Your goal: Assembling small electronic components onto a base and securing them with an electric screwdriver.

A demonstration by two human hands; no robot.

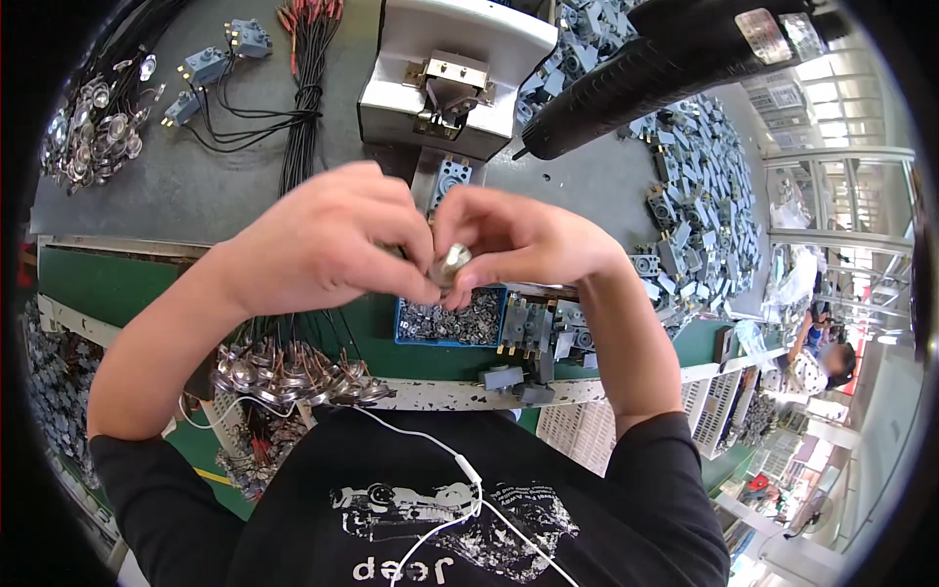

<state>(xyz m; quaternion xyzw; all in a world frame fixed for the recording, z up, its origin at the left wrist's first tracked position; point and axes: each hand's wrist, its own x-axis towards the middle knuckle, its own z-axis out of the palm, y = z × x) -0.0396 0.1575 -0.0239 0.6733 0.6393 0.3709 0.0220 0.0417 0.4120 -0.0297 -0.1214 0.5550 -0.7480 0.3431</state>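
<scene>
Bright windows (pixel 829 96) light the right side, past a grey workbench (pixel 127 213) and green floor (pixel 201 450).

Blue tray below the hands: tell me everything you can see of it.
The blue tray is a shallow, rectangular, open-topped container, apparently plastic, with a thin rim. It is filled with many small silver-grey parts, seemingly metal, too small to tell apart. It looks level on the green surface. Fingers of the left hand and right hand hide some of its far edge. Grey blocks sit at its right side; whether they touch it is unclear.
</scene>
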